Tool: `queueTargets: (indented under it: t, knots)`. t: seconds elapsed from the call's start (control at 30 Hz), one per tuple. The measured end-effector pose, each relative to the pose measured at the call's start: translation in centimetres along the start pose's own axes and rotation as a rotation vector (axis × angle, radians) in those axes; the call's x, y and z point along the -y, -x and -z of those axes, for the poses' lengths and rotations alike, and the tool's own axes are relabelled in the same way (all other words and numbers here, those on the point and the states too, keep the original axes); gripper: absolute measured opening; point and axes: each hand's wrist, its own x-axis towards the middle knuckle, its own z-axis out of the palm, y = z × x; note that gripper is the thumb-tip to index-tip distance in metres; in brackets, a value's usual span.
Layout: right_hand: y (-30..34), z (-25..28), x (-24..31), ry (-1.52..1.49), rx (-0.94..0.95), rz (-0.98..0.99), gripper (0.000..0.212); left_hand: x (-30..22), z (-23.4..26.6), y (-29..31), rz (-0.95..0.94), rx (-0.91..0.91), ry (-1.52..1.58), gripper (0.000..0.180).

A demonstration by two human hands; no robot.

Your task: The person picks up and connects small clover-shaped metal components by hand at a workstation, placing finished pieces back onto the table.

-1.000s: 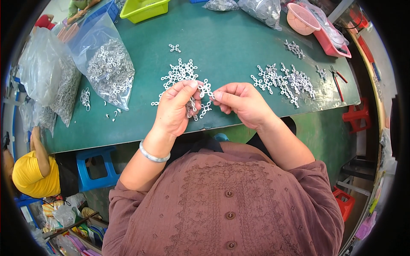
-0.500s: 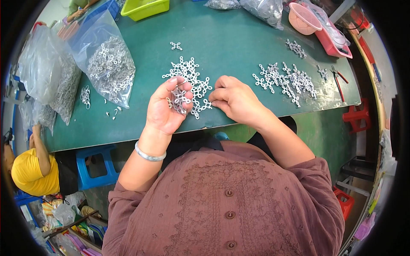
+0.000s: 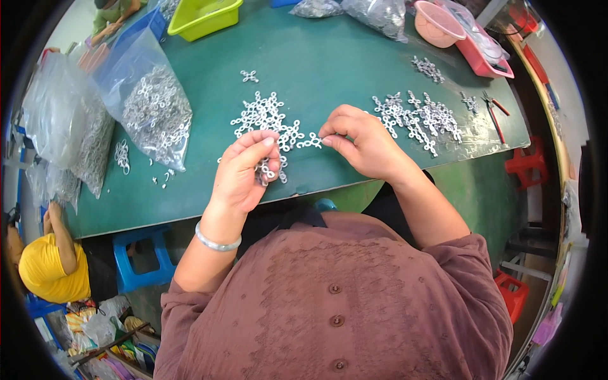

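Note:
My left hand (image 3: pixel 240 168) is closed round several small silver looped pieces (image 3: pixel 265 171), which show below its thumb and fingertips. Between thumb and fingers, my right hand (image 3: pixel 362 140) pinches one end of a cross-shaped silver looped piece (image 3: pixel 311 141), just above the green table (image 3: pixel 215 101). Beyond my left hand lies a loose pile of the same looped crosses (image 3: pixel 263 116). Another single cross (image 3: pixel 249 76) sits apart, farther back. To the right of my right hand spreads a second heap of looped pieces (image 3: pixel 436 119).
At the left stand clear plastic bags of silver pieces (image 3: pixel 155 104). Small red-handled pliers (image 3: pixel 495 120) lie near the right edge. A yellow-green tray (image 3: pixel 204 19) and a pink basket (image 3: pixel 438 26) are at the back. One person in yellow (image 3: pixel 54 269) sits at the left.
My right hand has lifted a looped cross away from the pile's near right edge. My left hand has turned and closed its fingers further over its pieces. The whole view has shifted slightly.

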Motion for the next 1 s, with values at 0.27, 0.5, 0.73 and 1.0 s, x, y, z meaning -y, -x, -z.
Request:
queueTargets:
  t: [0.27,0.5,0.73,1.0]
  knots:
    - [-0.9,7.7,-7.6,0.16,-0.274,-0.479,0.019,-0.6,1.0,0.5,0.077,0.04,0.298,0.02]
    - [-1.5,14.3,-16.0,0.264,-0.434,-0.876,0.024,-0.7,0.8,1.0,0.065,-0.049,0.329,0.019]
    - [-3.2,10.9,-13.3,0.443,-0.441,-0.581,0.024,-1.0,2.8,1.7,-0.031,-0.038,0.345,0.017]
    - [-4.5,-0.9,-3.8,0.195,0.182,0.093,0.016,-1.4,2.9,2.4,-0.031,-0.101,0.21,0.016]
